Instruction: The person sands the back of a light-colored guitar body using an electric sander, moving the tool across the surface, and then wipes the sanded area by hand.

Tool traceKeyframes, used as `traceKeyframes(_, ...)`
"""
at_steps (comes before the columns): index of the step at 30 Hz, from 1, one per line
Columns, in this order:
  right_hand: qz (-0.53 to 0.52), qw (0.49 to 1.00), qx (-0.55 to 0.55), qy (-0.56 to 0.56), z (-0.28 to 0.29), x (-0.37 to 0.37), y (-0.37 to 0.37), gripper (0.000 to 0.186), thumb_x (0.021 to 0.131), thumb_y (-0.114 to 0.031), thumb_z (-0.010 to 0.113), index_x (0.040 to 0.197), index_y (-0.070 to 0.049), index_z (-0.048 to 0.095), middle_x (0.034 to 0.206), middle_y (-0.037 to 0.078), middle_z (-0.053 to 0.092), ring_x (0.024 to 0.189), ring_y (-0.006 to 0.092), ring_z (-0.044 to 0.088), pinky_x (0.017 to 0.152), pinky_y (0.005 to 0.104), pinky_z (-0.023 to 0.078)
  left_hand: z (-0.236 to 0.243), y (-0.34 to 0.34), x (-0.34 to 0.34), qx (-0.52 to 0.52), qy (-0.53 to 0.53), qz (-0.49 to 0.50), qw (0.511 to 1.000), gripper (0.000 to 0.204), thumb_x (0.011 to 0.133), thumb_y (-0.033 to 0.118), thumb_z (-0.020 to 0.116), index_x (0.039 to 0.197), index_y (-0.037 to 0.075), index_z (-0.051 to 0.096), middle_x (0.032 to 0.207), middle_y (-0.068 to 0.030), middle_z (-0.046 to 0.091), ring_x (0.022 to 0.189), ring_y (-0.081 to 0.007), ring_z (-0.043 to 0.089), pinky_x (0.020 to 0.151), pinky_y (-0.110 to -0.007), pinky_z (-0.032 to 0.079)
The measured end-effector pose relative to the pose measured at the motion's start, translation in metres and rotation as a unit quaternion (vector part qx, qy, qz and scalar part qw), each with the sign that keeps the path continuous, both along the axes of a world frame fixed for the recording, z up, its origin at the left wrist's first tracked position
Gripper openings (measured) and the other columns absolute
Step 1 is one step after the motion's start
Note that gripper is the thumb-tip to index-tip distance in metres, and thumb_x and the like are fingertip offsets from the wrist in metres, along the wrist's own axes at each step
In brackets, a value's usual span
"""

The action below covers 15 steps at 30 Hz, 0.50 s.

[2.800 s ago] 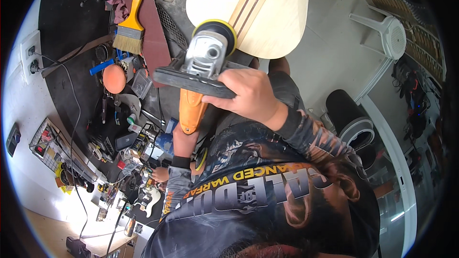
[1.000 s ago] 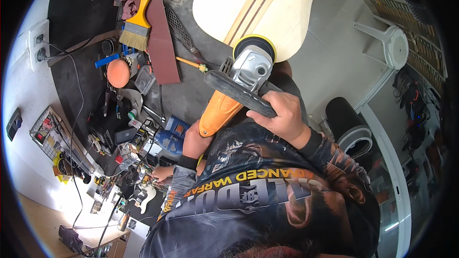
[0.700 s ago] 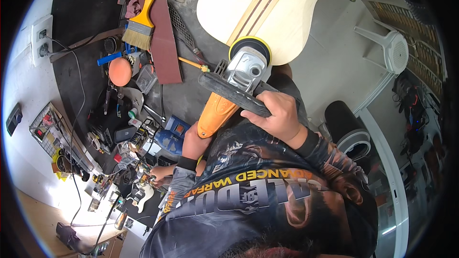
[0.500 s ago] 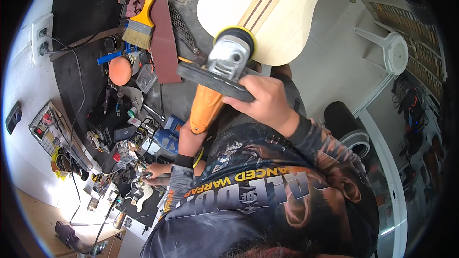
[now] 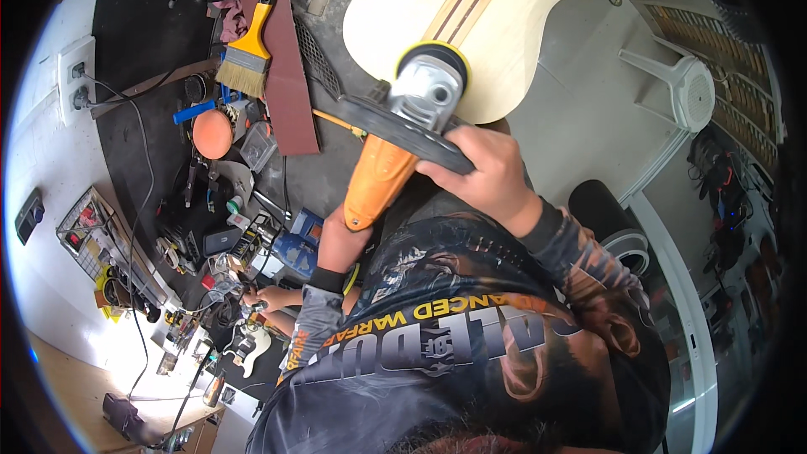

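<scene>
An orange polisher (image 5: 382, 176) with a grey metal head and a round yellow-edged pad is in both my hands. My right hand (image 5: 487, 166) is closed round the black loop handle (image 5: 408, 134) behind its head. At the rear end of the orange housing, my left hand (image 5: 340, 240) holds the tool from beneath, its fingers mostly hidden. The pad lies over the near end of a pale wooden guitar body (image 5: 513, 25), which has dark and brown stripes down its middle. Whether the pad's whole face touches the wood cannot be seen.
Left of the guitar body, a yellow-handled paintbrush (image 5: 250, 46) lies by a reddish-brown sanding strip (image 5: 294, 109). An orange round pad (image 5: 212, 134) sits among bench clutter. Another person's hand (image 5: 273, 297) works at lower left. A white plastic chair (image 5: 693, 92) stands at right.
The polisher has slid to the right across the near end of the guitar body, both my hands moving with it. My grip is the same.
</scene>
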State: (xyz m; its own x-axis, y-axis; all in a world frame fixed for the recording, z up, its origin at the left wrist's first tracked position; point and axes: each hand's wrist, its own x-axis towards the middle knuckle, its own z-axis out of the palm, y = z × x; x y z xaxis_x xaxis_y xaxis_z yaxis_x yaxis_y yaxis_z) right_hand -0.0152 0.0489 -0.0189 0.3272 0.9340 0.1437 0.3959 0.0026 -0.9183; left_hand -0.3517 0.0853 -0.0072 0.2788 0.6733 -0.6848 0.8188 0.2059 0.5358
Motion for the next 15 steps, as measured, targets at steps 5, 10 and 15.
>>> traceKeyframes(5,0.01,1.0,-0.013,0.004,0.004,0.002,-0.012,0.041,0.089,-0.037,0.097,0.089,-0.008,0.07,0.075,0.01,0.069,0.065,0.0325,0.072,0.061,0.0414,0.057,-0.003,-0.007,-0.005,-0.003,-0.006,-0.018,1.0,0.043,0.086,0.001,0.08,0.129,-0.002,0.076,0.12,-0.0198,0.085,0.114,-0.0298,0.083,0.099,-0.04,0.061)
traceKeyframes(10,0.021,0.999,0.03,-0.036,-0.003,-0.005,0.03,0.041,0.09,-0.038,0.097,0.093,-0.006,0.071,0.075,0.011,0.067,0.065,0.0332,0.07,0.059,0.0423,0.054,0.001,0.004,-0.005,0.006,0.045,0.023,0.999,0.041,0.084,0.003,0.08,0.124,-0.004,0.075,0.113,-0.0216,0.085,0.11,-0.0315,0.084,0.096,-0.041,0.062)
traceKeyframes(15,0.007,0.997,0.055,-0.044,-0.007,0.016,0.058,0.04,0.09,-0.037,0.097,0.094,-0.006,0.072,0.076,0.011,0.068,0.066,0.0337,0.071,0.061,0.0423,0.056,-0.009,0.027,0.013,0.017,0.052,0.036,0.998,0.038,0.085,0.005,0.08,0.121,-0.005,0.075,0.111,-0.0232,0.084,0.107,-0.0316,0.084,0.094,-0.041,0.062)
